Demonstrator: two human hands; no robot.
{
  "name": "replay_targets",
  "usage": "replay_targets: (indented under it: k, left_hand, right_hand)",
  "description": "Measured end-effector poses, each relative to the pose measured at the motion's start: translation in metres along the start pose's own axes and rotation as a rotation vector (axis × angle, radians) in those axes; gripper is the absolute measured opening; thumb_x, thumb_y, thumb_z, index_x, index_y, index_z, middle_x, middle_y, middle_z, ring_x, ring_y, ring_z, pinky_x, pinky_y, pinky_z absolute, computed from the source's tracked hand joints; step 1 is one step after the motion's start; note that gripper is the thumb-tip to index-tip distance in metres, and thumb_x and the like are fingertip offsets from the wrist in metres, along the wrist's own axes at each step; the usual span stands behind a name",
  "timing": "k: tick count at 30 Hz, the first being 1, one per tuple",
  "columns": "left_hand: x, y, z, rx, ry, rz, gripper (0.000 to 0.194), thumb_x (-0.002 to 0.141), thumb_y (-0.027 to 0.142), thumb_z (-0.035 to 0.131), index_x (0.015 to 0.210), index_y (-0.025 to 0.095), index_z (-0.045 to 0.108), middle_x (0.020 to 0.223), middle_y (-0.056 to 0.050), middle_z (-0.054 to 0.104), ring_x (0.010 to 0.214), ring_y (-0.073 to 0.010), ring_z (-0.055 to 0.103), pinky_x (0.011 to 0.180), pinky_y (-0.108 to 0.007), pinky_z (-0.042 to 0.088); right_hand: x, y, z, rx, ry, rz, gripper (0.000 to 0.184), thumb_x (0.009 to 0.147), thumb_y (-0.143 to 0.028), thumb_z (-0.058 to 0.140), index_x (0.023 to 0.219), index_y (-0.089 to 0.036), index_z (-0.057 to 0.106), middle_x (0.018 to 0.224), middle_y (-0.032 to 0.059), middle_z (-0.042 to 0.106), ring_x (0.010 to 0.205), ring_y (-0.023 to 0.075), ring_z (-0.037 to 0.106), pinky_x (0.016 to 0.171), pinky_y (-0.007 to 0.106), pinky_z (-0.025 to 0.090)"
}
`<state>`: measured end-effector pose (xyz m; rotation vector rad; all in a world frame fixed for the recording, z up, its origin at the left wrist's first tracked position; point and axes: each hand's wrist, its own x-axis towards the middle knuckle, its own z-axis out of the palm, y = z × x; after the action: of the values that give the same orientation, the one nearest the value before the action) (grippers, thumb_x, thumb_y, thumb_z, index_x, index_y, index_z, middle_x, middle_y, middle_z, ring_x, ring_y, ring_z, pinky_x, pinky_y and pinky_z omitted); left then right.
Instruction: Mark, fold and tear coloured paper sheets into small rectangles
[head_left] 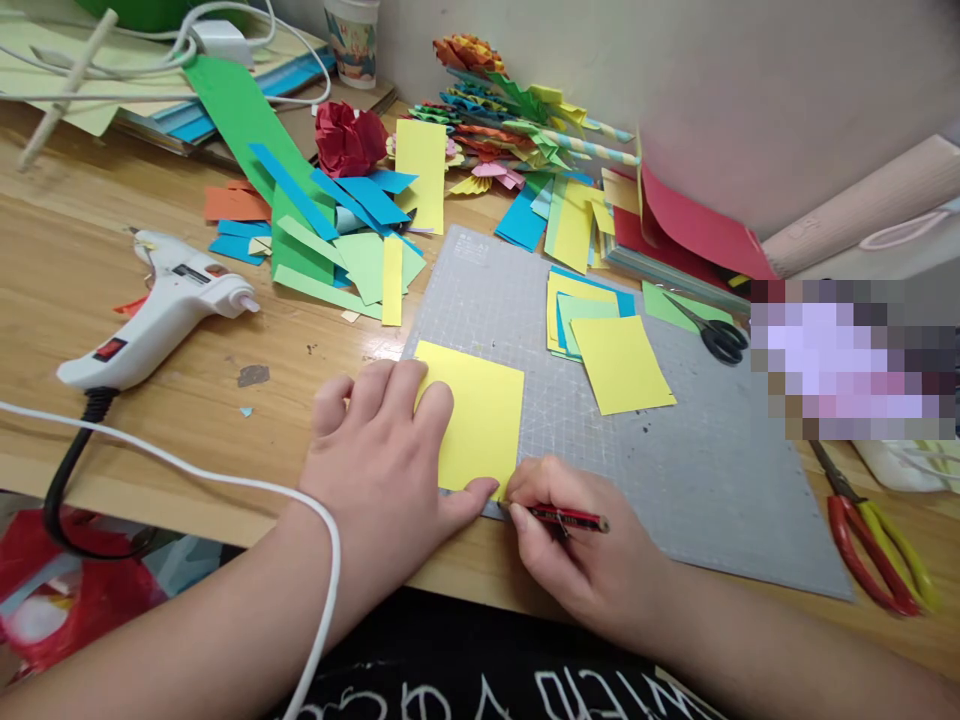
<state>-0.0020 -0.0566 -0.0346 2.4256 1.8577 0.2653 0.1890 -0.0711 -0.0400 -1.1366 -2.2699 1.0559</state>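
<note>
A yellow paper square [484, 415] lies at the near left of the grey cutting mat [712, 480]. My left hand [379, 440] rests on its left side, fingers bent and thumb stretched along the near edge, pressing it down without gripping it. In my right hand [577, 540] is a red and black pencil [566, 517], its tip at the paper's near right corner. Another yellow sheet [624, 365] overlaps a small stack of coloured papers [592, 305] farther back on the mat.
A white glue gun [161, 310] lies at left, and a white cable [187, 465] passes over my left forearm. Paper strips [307, 230] and paper flowers [495, 120] crowd the back. Black scissors [720, 335] and red-and-yellow-handled pliers [874, 550] lie at right.
</note>
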Motion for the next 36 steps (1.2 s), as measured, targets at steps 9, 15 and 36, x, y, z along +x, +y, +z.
replay_targets:
  k: [9,15,36]
  left_hand:
    - [0.0005,0.0006,0.0009,0.014,0.010,-0.001,0.046,0.071,0.060,0.058,0.088,0.017,0.053,0.114,-0.017,0.055,0.107,-0.0381,0.047,0.090,-0.055,0.037]
    - [-0.0018,-0.0004,0.0018,0.016,0.024,-0.001,0.048,0.071,0.062,0.058,0.089,0.018,0.053,0.116,-0.017,0.055,0.106,-0.0373,0.047,0.090,-0.055,0.037]
    - [-0.0017,-0.0004,0.0022,0.002,0.015,-0.005,0.050,0.068,0.061,0.061,0.089,0.017,0.053,0.119,-0.017,0.055,0.109,-0.0372,0.048,0.090,-0.053,0.036]
  right_hand:
    - [-0.0030,0.0048,0.0047,0.066,0.081,0.045,0.008,0.090,-0.018,0.045,0.084,-0.022,0.043,0.074,0.0005,0.055,0.064,0.0145,0.053,0.056,0.030,0.040]
    - [0.0001,0.0007,0.0001,0.003,0.007,0.043,0.010,0.088,-0.017,0.044,0.080,-0.022,0.042,0.070,-0.0006,0.054,0.058,0.0128,0.048,0.053,0.028,0.038]
    - [-0.0027,0.0051,0.0037,0.227,0.222,0.050,0.012,0.091,-0.016,0.042,0.082,-0.023,0.042,0.071,-0.0028,0.051,0.063,0.0124,0.049,0.058,0.028,0.040]
